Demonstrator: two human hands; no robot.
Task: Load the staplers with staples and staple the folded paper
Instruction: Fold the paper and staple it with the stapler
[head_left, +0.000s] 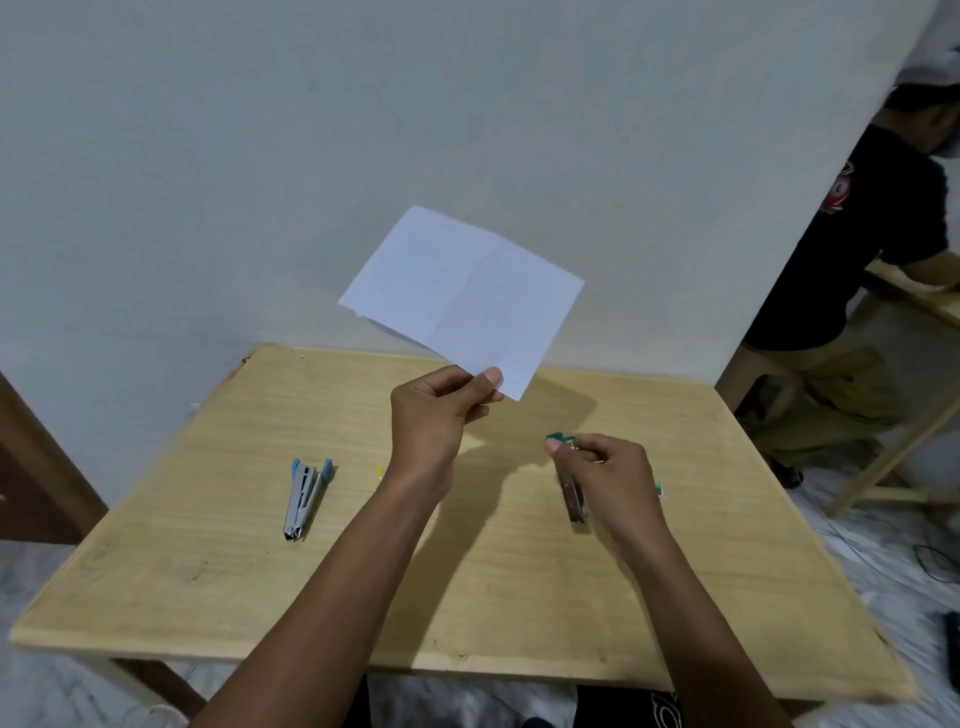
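Folded paper (462, 296): white, creased, hanging tilted above the desk's (467, 597) far edge.
Blue stapler (304, 499): lying open on the desk's left.
Green stapler (571, 501): showing half hidden at the desk's right.

White paper (462, 296); blue-grey stapler (304, 496); seemingly green stapler (569, 478); pale wood-grain table (208, 571).

Left hand (434, 415) pinches folded paper (462, 296) aloft at frame centre; right hand (608, 467) grips green stapler (571, 488) — blue stapler (304, 499) lies open, lower left, on table (208, 587).

A person (878, 234) sits right of the wooden table (208, 597).
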